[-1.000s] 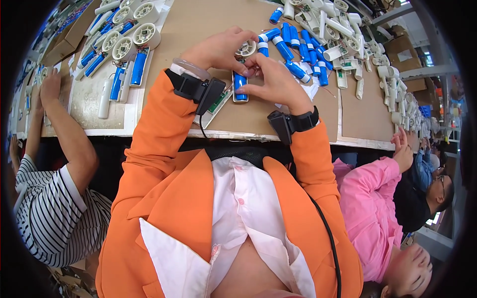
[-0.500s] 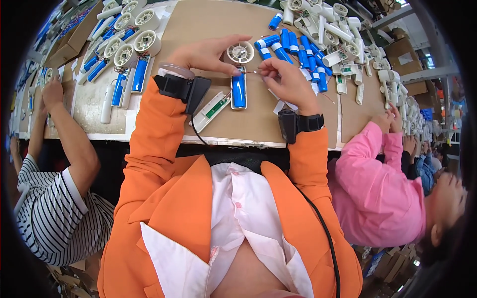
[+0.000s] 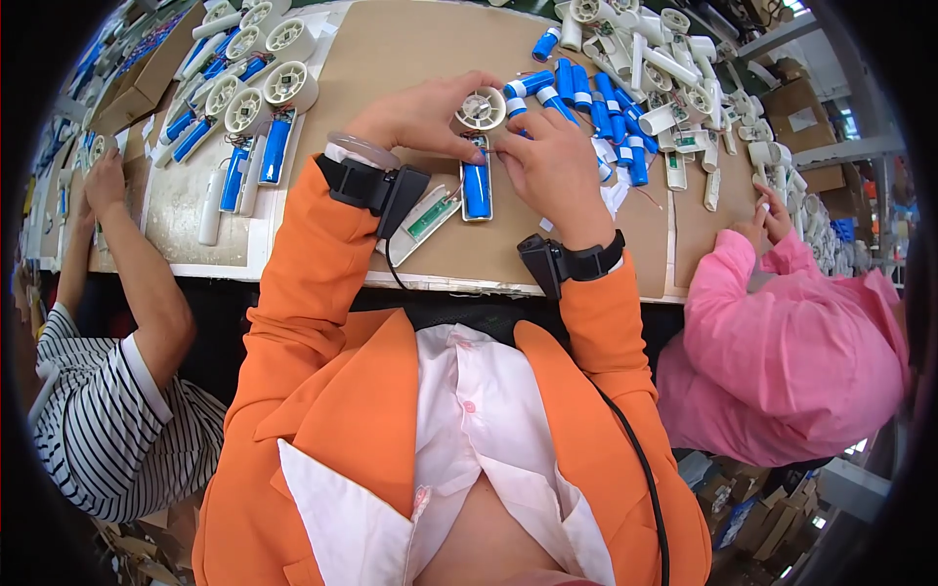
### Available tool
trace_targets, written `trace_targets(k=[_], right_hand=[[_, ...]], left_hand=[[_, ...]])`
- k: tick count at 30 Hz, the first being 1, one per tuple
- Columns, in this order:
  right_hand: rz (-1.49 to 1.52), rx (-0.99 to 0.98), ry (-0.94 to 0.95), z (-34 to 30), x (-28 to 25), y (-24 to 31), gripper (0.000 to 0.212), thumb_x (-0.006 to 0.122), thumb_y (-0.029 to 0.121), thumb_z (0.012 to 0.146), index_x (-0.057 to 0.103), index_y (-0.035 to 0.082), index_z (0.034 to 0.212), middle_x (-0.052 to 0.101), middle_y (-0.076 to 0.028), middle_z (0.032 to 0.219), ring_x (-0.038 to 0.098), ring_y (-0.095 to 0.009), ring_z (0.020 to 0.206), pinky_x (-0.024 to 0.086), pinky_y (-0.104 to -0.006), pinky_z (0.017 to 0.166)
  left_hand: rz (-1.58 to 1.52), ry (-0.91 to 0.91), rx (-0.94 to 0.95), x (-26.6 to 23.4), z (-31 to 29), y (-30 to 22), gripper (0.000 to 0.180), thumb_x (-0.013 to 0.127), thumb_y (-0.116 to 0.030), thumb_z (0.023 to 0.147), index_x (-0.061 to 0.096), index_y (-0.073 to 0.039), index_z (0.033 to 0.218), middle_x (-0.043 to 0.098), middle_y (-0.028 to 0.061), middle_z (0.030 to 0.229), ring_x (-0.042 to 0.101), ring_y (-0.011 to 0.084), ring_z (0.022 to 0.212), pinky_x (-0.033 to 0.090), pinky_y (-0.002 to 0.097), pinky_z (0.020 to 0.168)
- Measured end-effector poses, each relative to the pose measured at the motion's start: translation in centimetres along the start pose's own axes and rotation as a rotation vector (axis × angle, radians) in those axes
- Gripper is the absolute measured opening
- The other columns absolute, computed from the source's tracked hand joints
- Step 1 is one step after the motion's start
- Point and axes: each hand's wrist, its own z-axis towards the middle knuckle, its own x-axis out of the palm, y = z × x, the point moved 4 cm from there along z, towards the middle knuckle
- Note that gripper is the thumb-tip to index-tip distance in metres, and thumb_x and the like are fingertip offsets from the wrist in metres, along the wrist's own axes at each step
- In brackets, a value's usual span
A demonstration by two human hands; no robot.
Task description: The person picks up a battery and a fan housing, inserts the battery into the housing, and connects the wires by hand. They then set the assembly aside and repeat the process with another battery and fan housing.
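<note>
A white plastic housing with a round, spoked head (image 3: 482,109) lies on the brown board in front of me. A blue cylindrical battery (image 3: 477,191) sits lengthwise in its handle. My left hand (image 3: 425,119) curves around the head from the left, its thumb pressed at the battery's top end. From the right, my right hand (image 3: 555,168) brings its bent fingertips together at the housing's neck, by the thin wires; what they pinch is hidden. Beside the handle, a white half shell with a green circuit board (image 3: 428,221) lies tilted, partly under my left wrist strap.
Blue batteries (image 3: 606,112) lie heaped at the right, with white housings (image 3: 674,83) piled behind. More housings with batteries (image 3: 277,146) stand at the left. Co-workers sit on both sides, one in a striped shirt (image 3: 127,410), one in a pink top (image 3: 782,361).
My right hand has moved left and in to the housing's neck, covering the wire end it held out before. The housing has shifted slightly right. The co-worker in pink has leaned forward.
</note>
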Motion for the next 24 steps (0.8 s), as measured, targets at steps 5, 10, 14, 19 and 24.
trace_targets(k=[5,10,14,19,24], right_hand=[[0.021,0.026,0.028,0.6,-1.3,1.1,0.016,0.073,0.012,0.072,0.071,0.012,0.088,0.061,-0.002,0.087,0.058,-0.023,0.084,0.049,-0.0359,0.069],[-0.022,0.015,-0.020,0.6,-1.8,1.6,0.012,0.073,0.010,0.071,0.071,0.010,0.083,0.059,-0.002,0.083,0.057,-0.023,0.082,0.048,-0.0369,0.068],[-0.102,-0.006,0.020,0.3,-0.8,0.9,0.011,0.072,0.009,0.072,0.070,0.009,0.082,0.057,-0.003,0.081,0.056,-0.023,0.081,0.048,-0.0371,0.066],[-0.097,0.059,0.054,-0.1,0.5,1.0,0.008,0.072,0.008,0.072,0.069,0.009,0.080,0.057,-0.004,0.077,0.057,-0.025,0.080,0.048,-0.0374,0.065],[-0.049,0.143,0.040,0.0,0.2,0.7,0.007,0.072,0.009,0.075,0.071,0.007,0.082,0.062,-0.004,0.078,0.059,-0.021,0.077,0.049,-0.0337,0.066]], left_hand=[[0.012,-0.035,0.026,-0.1,-0.1,0.1,0.085,0.087,-0.020,0.066,0.040,-0.011,0.136,0.059,0.0152,0.115,0.063,0.0262,0.097,0.055,0.0350,0.082],[0.041,-0.030,-0.002,0.0,-0.1,0.1,0.085,0.087,-0.020,0.066,0.040,-0.011,0.136,0.059,0.0159,0.116,0.063,0.0266,0.096,0.055,0.0346,0.080],[0.048,-0.035,-0.022,-0.1,-0.2,-0.2,0.084,0.087,-0.020,0.066,0.040,-0.010,0.136,0.059,0.0162,0.115,0.064,0.0270,0.094,0.055,0.0346,0.080],[0.069,-0.034,-0.036,-0.2,-0.3,-0.8,0.083,0.087,-0.021,0.066,0.041,-0.010,0.135,0.058,0.0163,0.115,0.064,0.0271,0.093,0.055,0.0345,0.079],[0.066,-0.037,-0.023,-0.1,-0.2,-0.5,0.081,0.086,-0.021,0.066,0.042,-0.009,0.133,0.058,0.0166,0.116,0.064,0.0278,0.093,0.054,0.0346,0.079]])
